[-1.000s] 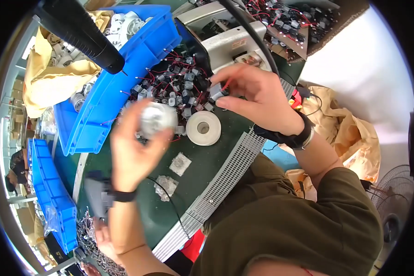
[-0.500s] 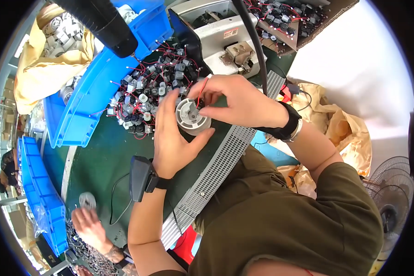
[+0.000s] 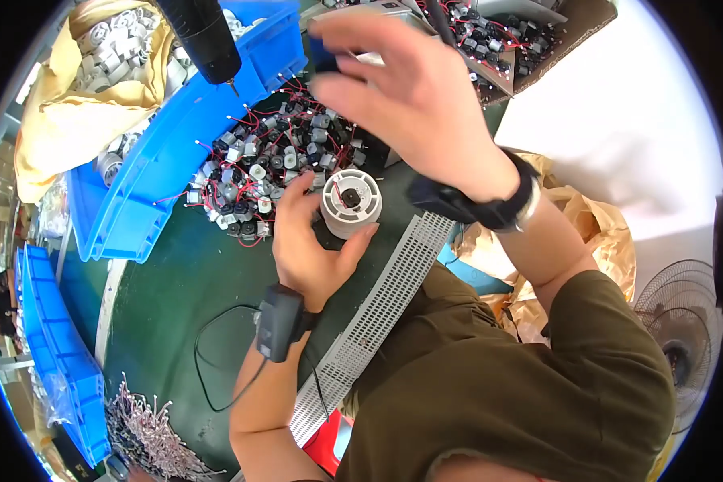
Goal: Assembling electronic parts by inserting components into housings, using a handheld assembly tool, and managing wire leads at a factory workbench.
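A white round plastic housing [image 3: 352, 198] stands upright on the green table, with a dark small motor and a bit of red wire seated in its middle. My left hand [image 3: 309, 245] curves around it, fingers on the far left side and thumb at the near right. Raised above the table, my right hand [image 3: 414, 96] has thumb and fingers apart; nothing held shows between them. A black electric screwdriver [image 3: 205, 44], bit downward, hangs to its left. Beyond the housing lies a heap of small motors [image 3: 277, 153] with red wires.
Blue bins [image 3: 128, 217] line the left side, one with a yellow bag [image 3: 80, 120] of white plastic parts. More motors fill a cardboard box [image 3: 530, 56] at the far right. A perforated metal strip [image 3: 369, 321] edges the table. Wire bundles [image 3: 161, 442] lie lower left.
My right hand has let go of the motor at the housing and risen up and away. The motor now sits inside the housing. Another person's hand at lower left has mostly left view.
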Tool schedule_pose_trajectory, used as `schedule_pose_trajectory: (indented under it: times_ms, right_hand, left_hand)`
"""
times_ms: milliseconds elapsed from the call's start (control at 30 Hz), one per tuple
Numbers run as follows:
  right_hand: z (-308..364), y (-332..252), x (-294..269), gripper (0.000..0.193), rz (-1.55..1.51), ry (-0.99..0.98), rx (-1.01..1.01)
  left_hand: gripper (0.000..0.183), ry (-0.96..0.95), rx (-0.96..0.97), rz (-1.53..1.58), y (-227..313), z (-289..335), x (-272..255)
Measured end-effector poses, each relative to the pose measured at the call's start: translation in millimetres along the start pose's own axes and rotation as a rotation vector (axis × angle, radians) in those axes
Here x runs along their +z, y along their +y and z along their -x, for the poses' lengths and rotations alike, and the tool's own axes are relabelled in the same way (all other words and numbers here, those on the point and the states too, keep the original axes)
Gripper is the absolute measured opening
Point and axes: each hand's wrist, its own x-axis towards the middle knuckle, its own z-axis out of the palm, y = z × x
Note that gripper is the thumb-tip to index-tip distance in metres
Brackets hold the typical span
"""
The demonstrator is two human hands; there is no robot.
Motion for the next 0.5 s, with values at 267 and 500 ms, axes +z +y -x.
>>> schedule_pose_trajectory:
  times_ms: [267, 500]
  right_hand:
    - [-136, 6, 55, 0.034, -0.798, -0.462, 0.134]
    - [-100, -30, 2, 0.022, -0.862, -0.346, 0.212]
  left_hand:
    - [0.034, -0.127, 0.264, -0.218, -1, 4, 9]
    - [0.034, -0.09, 0.181, -0.149, -7, 7, 3]
